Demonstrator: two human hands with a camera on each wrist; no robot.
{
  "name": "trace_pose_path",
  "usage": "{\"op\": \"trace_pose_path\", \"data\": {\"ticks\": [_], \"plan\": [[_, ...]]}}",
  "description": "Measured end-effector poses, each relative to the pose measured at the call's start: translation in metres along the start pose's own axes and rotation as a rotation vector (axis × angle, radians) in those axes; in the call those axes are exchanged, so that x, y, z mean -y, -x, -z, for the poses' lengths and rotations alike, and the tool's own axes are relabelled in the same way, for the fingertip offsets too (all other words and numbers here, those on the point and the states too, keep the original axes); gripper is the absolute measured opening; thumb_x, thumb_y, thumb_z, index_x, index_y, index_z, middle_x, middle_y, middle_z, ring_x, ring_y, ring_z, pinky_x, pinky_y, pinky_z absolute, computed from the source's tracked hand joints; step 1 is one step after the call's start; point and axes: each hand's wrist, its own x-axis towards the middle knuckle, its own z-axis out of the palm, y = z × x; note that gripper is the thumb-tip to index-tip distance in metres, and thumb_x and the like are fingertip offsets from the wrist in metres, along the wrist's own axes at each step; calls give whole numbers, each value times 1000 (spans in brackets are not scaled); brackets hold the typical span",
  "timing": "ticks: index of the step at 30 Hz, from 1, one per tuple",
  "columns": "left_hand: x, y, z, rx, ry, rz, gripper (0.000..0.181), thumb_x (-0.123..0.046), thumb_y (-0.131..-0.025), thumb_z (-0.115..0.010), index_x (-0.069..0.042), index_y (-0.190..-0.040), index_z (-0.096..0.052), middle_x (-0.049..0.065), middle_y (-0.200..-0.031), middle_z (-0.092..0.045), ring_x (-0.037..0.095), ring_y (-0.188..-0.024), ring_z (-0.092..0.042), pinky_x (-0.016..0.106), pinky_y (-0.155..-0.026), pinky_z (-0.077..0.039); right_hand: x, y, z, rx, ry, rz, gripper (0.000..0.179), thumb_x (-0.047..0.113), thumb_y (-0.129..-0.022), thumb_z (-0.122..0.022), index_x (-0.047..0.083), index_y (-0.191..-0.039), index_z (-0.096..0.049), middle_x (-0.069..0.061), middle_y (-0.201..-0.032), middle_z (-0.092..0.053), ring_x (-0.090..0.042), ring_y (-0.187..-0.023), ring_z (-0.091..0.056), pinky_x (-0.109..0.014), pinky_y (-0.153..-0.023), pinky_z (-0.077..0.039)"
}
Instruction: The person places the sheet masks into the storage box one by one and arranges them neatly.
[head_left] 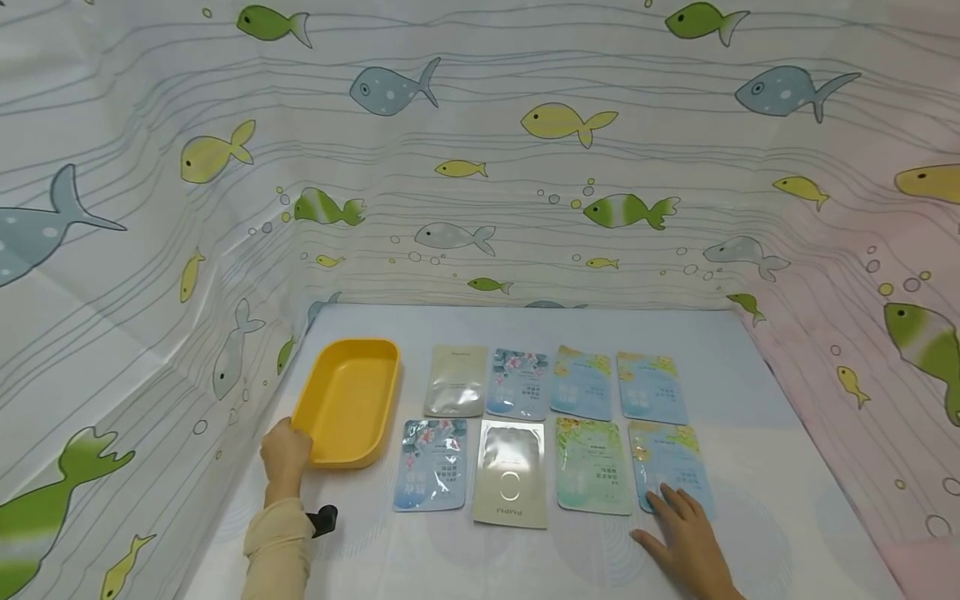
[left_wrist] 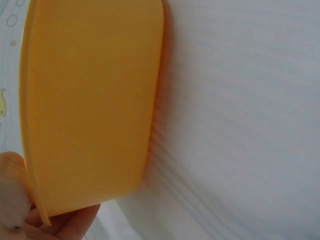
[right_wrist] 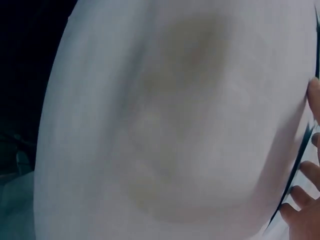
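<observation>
My left hand (head_left: 287, 450) grips the near left corner of a yellow plastic tray (head_left: 352, 408), which stands on the table at the left. In the left wrist view the fingers (left_wrist: 80, 220) curl under the tray's rim, with its outer wall (left_wrist: 92, 105) close to the camera. My right hand (head_left: 688, 540) has its fingers spread, the fingertips at the lower part of a blue face-mask sachet (head_left: 667, 458) in the near row's right end. Left of that sachet lie a green sachet (head_left: 594, 467), a silvery-beige sachet (head_left: 510, 479) and a blue flowered sachet (head_left: 431, 467).
Behind them runs a far row: a beige sachet (head_left: 456, 387), a flowered blue sachet (head_left: 517, 379) and two light blue sachets (head_left: 581, 385). A fish-print curtain (head_left: 480, 167) walls the white table (head_left: 570, 329) at the back and both sides.
</observation>
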Motion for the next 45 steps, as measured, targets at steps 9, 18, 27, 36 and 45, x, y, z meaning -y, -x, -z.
{"op": "trace_pose_path", "data": {"ticks": [9, 18, 27, 36, 45], "plan": [[8, 2, -6, -17, 74, 45, 40, -1, -85, -36, 19, -117, -49, 39, -111, -53, 54, -105, -48, 58, -93, -36, 1, 0, -5, -74, 26, -8, 47, 32, -75, -76, 1, -109, -67, -27, -123, -54, -50, -114, -43, -64, -91, -34], [15, 3, -8, -89, 96, 32, 36, -3, -88, -37, 19, -114, -51, 39, -109, -54, 55, -103, -48, 59, -93, -35, 6, -7, -11, -167, 37, 1, 27, 16, -79, -72, -1, -100, -70, -24, -113, -60, -46, -106, -49, -62, -84, -38], [14, 4, -9, -73, 128, 74, 37, -4, -91, -36, 18, -117, -49, 38, -111, -53, 53, -106, -46, 58, -96, -33, 4, -15, -4, -259, 63, -3, 16, -2, -76, -69, -5, -91, -69, -20, -96, -67, -39, -89, -60, -53, -75, -49], [12, 7, -8, -74, 138, 52, 36, -3, -90, -36, 20, -114, -49, 39, -108, -53, 54, -103, -44, 60, -94, -32, 11, -27, 36, -524, -52, 84, 15, -16, -68, -69, -15, -82, -67, -29, -73, -65, -43, -58, -64, -47, -49, -51], [14, 6, -9, -84, 132, 37, 35, -4, -90, -37, 19, -113, -50, 39, -107, -54, 55, -101, -44, 60, -92, -32, 22, -46, 81, -651, -203, 45, 12, -17, -71, -65, -20, -83, -64, -33, -74, -63, -47, -57, -63, -13, -48, -47]]}}
